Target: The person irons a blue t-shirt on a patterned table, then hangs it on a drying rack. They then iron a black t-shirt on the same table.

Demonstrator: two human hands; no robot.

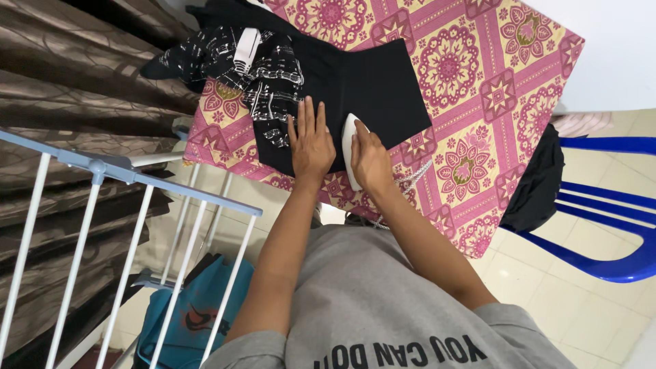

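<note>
Black cloth [383,89] lies spread across the pink and yellow patterned cover [478,75] of the ironing surface, and both hands are down on it right now. The left hand [311,140] rests flat on the fabric, palm down, fingers straight and slightly fanned, pointing away from the body; by the look of it, that flat press is there to pin the cloth and keep it taut. Just beside it, the right hand [370,160] is wrapped over a white iron [350,154], fingers curled around the top so that only the pale edge of the iron shows on the side toward the left hand. The iron sits on the near edge of the black cloth, close to the person's body, with the two hands almost touching. A braided cord [410,179] trails off from under the right wrist toward the near edge of the surface, out of the iron's way.

Farther up, a black garment printed with white musical notes [270,75] lies bunched at the far left corner, with a white object on top that I cannot make out clearly. To the right, a blue plastic chair [608,225] carries another dark piece of clothing [536,181] draped over it, well apart from the hands. On the left stands a white drying rack [102,205], with a teal bag [198,307] below it and brown curtains [75,75] behind.
</note>
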